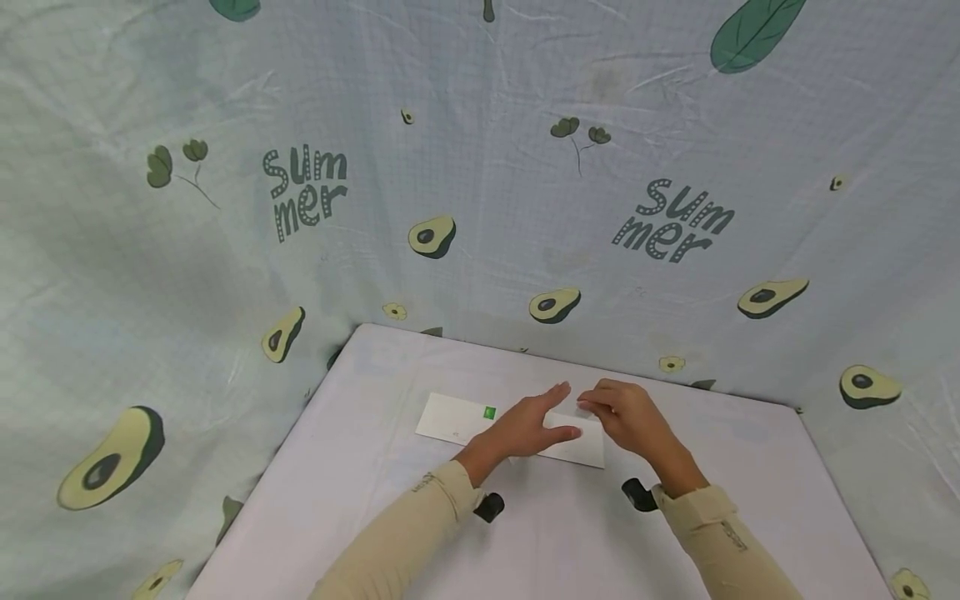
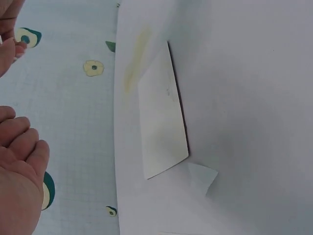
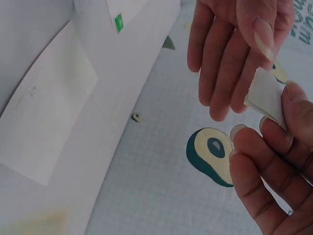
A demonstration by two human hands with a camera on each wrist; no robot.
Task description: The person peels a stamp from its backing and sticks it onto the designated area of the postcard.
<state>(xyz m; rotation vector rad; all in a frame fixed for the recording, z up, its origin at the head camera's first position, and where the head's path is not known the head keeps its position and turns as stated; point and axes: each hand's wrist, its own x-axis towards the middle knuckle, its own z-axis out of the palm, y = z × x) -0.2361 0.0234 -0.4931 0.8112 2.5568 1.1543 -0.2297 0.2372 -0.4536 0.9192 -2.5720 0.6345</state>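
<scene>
My right hand (image 1: pixel 633 421) is raised above the right-hand white card (image 1: pixel 576 444). Between thumb and index finger it pinches a small white piece with a zigzag edge (image 3: pixel 266 95), like a cut bit of tape or cloth; the other fingers curve loosely below. Facing it, my left hand (image 1: pixel 525 427) holds nothing, its fingers extended and thumb apart. In the right wrist view the left thumb comes close to the piece's upper edge. A second white card (image 1: pixel 450 418) lies to the left, with a green square (image 1: pixel 490 412) near its far edge. The left hand hides the stretch between the cards.
A pale pointed scrap (image 2: pixel 203 177) lies beside a card's corner in the left wrist view. The white-covered table (image 1: pixel 360 467) meets an avocado-print curtain (image 1: pixel 495 183) at the back and sides. Black wrist cameras (image 1: pixel 489 507) stick out from the sleeves.
</scene>
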